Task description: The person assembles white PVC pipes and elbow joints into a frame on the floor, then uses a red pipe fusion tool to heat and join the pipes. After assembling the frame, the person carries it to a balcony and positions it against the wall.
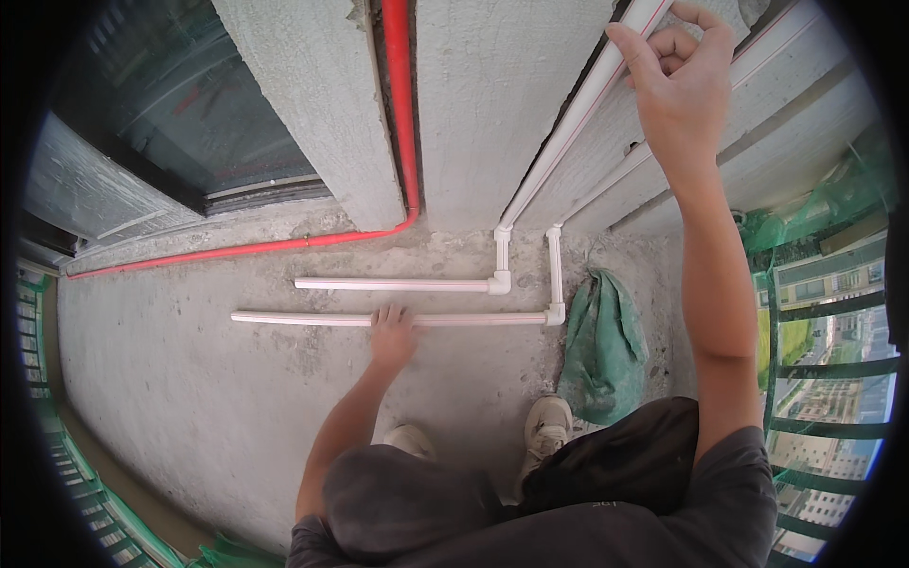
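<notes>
My left hand (pixel 394 337) lies over the middle of a long white plastic pipe (pixel 284 317) on the concrete floor; whether its fingers grip the pipe is hard to tell. With my right hand (pixel 682 78) I hold the upper part of a white wall pipe (pixel 561 138) with a red line, thumb on one side and fingers on the other. That pipe runs down along a wall groove to an elbow fitting (pixel 503 232). A short piece links it to a second elbow (pixel 500 282) and a shorter floor pipe (pixel 390 285). The long floor pipe ends at another elbow (pixel 555 314).
A red conduit (pixel 401 106) comes down a wall channel and bends left along the floor. A green woven sack (pixel 603 348) lies beside my shoe (pixel 549 426). Railings with green netting (pixel 774 227) stand at the right; a glass door (pixel 213 106) is at upper left.
</notes>
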`<state>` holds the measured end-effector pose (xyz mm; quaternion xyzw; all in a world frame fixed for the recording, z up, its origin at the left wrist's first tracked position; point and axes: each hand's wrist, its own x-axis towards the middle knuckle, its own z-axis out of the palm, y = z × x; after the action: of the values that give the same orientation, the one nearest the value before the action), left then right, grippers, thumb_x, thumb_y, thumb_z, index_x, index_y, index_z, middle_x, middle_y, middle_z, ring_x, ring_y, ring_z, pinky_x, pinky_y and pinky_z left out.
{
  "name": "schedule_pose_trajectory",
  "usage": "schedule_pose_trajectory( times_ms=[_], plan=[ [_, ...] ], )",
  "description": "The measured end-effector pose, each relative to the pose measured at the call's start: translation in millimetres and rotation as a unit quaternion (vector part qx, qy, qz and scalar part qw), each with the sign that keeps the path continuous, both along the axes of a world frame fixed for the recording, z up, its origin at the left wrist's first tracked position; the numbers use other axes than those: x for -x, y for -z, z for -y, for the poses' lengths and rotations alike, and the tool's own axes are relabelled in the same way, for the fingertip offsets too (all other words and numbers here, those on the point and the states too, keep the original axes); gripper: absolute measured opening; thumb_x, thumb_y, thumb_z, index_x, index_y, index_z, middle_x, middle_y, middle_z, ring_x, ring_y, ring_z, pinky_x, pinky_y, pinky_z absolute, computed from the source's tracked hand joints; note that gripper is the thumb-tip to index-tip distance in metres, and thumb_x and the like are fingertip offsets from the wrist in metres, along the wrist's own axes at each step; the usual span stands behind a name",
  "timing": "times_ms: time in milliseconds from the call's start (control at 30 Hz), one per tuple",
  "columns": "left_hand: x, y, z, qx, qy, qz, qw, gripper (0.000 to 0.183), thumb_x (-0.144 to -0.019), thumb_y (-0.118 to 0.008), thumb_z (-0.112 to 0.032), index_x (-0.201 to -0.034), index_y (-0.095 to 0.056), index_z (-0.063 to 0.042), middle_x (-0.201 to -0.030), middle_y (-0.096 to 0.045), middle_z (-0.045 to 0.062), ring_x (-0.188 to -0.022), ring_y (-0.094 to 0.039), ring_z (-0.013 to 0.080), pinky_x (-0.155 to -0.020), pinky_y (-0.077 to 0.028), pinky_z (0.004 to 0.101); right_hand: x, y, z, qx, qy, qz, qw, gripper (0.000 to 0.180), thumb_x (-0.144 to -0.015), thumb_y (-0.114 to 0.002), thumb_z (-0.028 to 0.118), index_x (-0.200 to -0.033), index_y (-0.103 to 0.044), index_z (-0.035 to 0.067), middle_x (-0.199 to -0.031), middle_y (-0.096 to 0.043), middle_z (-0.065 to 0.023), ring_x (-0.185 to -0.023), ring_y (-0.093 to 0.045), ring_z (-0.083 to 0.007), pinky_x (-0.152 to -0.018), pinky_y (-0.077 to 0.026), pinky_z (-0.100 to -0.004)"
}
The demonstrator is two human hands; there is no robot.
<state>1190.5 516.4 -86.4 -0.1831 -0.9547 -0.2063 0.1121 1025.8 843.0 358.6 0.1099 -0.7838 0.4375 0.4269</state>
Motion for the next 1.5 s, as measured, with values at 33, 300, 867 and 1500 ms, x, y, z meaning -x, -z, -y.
schedule_pose_trajectory(
  times_ms=[33, 300, 867, 1500],
  plan=[
    [-0.5, 0.5, 0.9, 0.006, 0.002, -0.004, 1.0, 0.045, -0.081, -0.086, -0.039, -0.108, -0.075, -0.005, -0.109, -0.064, 0.012, -0.107, -0.062, 0.037, -0.093, -0.049, 0.0537, -1.6, -1.4, -0.5, 0.004, 0.0, 0.014, 1.0, 0.051, -0.096, -0.078, 0.0, -0.134, -0.045, -0.001, -0.07, -0.056, 0.0016, -0.059, -0.055, -0.0074, -0.054, -0.043, -0.023],
    [1.7, 4.9, 2.0, 0.023, 0.03, -0.013, 0.999, 0.046, -0.083, -0.084, -0.042, -0.108, -0.074, -0.005, -0.109, -0.064, 0.013, -0.105, -0.061, 0.0376, -0.092, -0.049, 0.0545, 6.3, 4.6, -14.8, -0.036, 0.013, -0.035, 0.999, 0.05, -0.094, -0.08, 0.001, -0.132, -0.048, -0.001, -0.069, -0.054, 0.0017, -0.059, -0.052, -0.0066, -0.054, -0.039, -0.024],
    [-5.6, -18.3, 0.4, -0.003, 0.004, 0.013, 1.0, 0.052, -0.077, -0.087, -0.041, -0.11, -0.07, -0.005, -0.117, -0.061, 0.014, -0.117, -0.057, 0.0373, -0.108, -0.043, 0.0586, 6.1, 7.2, -14.2, -0.168, 0.083, -0.004, 0.982, 0.062, -0.102, -0.081, 0.026, -0.14, -0.051, -0.014, -0.071, -0.055, 0.0037, -0.065, -0.05, -0.003, -0.068, -0.043, -0.0171],
    [-6.8, -19.1, -4.1, 0.002, 0.001, -0.011, 1.0, 0.05, -0.081, -0.084, -0.048, -0.105, -0.069, -0.007, -0.111, -0.061, 0.012, -0.114, -0.057, 0.0345, -0.105, -0.045, 0.0519, 24.2, 16.7, -48.8, -0.217, 0.065, -0.039, 0.973, 0.026, -0.107, -0.075, 0.018, -0.088, -0.072, 0.001, -0.071, -0.049, 0.0045, -0.061, -0.041, -0.0021, -0.057, -0.03, -0.0241]
  ],
)
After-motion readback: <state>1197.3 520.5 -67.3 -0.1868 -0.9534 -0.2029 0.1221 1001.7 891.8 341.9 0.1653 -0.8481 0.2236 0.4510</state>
